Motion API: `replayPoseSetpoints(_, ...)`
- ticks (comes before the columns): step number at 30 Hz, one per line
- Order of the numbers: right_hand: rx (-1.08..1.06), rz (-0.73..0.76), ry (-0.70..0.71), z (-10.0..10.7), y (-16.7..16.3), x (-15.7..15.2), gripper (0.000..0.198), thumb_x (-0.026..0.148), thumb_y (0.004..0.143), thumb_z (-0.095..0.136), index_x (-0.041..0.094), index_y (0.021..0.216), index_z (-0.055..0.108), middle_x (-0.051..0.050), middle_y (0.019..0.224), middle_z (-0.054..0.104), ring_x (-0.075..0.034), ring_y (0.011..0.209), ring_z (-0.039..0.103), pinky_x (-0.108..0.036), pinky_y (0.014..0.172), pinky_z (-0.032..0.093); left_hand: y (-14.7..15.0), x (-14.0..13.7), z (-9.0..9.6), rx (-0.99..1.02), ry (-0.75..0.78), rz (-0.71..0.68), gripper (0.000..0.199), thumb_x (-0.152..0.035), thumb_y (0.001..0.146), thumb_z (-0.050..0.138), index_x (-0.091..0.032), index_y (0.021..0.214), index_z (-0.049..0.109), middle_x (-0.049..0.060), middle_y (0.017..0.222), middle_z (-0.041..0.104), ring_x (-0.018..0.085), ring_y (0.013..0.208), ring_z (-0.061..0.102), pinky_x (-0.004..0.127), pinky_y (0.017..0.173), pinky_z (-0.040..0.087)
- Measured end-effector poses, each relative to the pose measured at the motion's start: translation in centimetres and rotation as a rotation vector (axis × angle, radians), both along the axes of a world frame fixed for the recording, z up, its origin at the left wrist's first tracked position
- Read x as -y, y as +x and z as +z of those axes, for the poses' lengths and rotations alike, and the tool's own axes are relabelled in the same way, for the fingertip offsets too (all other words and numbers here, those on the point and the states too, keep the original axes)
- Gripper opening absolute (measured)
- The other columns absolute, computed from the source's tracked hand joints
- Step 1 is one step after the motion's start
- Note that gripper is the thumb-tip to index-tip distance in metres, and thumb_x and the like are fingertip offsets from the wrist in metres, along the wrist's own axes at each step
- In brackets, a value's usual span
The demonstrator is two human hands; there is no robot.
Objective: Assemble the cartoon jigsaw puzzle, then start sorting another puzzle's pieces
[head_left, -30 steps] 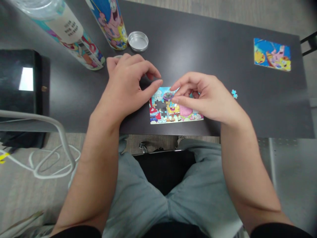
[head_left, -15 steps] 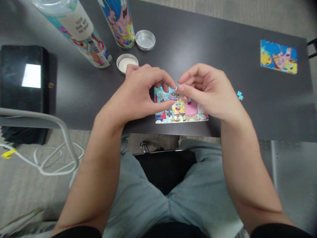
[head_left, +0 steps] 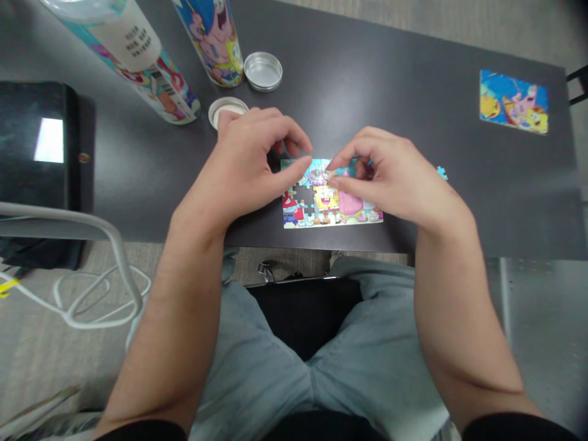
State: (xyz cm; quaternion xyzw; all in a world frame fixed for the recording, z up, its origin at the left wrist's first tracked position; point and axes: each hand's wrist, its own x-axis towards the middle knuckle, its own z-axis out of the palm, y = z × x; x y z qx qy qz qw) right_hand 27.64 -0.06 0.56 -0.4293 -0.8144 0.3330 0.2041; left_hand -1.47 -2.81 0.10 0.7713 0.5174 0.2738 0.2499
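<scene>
Jigsaw puzzle [head_left: 351,205] lies on a dark table [head_left: 390,92] above greyish floor [head_left: 41,349].

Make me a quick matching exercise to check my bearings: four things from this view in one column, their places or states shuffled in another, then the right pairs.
Things
1. SpongeBob jigsaw puzzle
2. loose puzzle piece
3. blue SpongeBob picture
4. farther round metal lid

Places or states
A. near the right end of the table
B. beside the base of a cartoon-printed canister
C. with a dark gap left of its middle
D. just beyond the wrist of the right hand

Right pairs: 1-C, 2-D, 3-A, 4-B
</scene>
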Motion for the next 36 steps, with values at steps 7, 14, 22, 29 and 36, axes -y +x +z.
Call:
replayPoseSetpoints(7,-0.046,-0.013,-0.109,0.3,0.0,0.5,0.020,0.042,0.101,0.100,0.028,0.111,0.088,-0.003,0.097,0.079,-0.024,0.085,0.068,-0.043,0.082,0.055,0.0,-0.1,-0.1,0.013,-0.011,-0.002,0.018,-0.055,0.107,0.086,-0.040,0.114,0.089,0.005,0.114,0.089,0.042,0.123,0.081,0.069,0.121,0.057)
replayPoseSetpoints(14,-0.222,0.044,-0.047,0.1,-0.7,0.6,0.020,0.045,0.105,0.099,0.027,0.105,0.091,-0.005,0.104,0.082,-0.023,0.088,0.069,-0.042,0.083,0.058,0.0,-0.2,-0.7,0.122,0.018,-0.050,0.017,-0.050,0.108,0.084,-0.034,0.104,0.088,0.007,0.106,0.087,0.037,0.111,0.082,0.060,0.106,0.062)
replayPoseSetpoints(22,-0.371,0.033,-0.172,-0.6,-0.9,0.6,0.040,0.062,0.099,0.108,0.027,0.107,0.092,-0.004,0.101,0.084,-0.019,0.080,0.067,-0.038,0.072,0.055,0.1,-0.2,-0.6,0.184,0.014,-0.068,0.014,-0.047,0.104,0.085,-0.033,0.100,0.087,0.006,0.102,0.086,0.036,0.106,0.079,0.056,0.100,0.061)
replayPoseSetpoints(29,-0.404,0.025,-0.262,-0.5,-1.2,0.5,0.044,0.059,0.094,0.113,0.025,0.108,0.088,-0.002,0.093,0.080,-0.019,0.081,0.070,-0.035,0.073,0.059,0.0,-0.3,-0.6,0.202,0.022,-0.096,0.017,-0.050,0.106,0.087,-0.033,0.102,0.089,0.007,0.102,0.085,0.034,0.104,0.079,0.054,0.095,0.062)
replayPoseSetpoints(36,-0.500,0.000,-0.292,-1.1,-1.5,0.5,0.051,0.062,0.092,0.114,0.029,0.111,0.081,-0.001,0.096,0.077,-0.019,0.078,0.066,-0.035,0.068,0.059,-0.1,0.0,-0.2,0.194,0.010,-0.153,0.021,-0.052,0.104,0.092,-0.032,0.108,0.089,0.006,0.106,0.087,0.032,0.104,0.079,0.051,0.098,0.065)
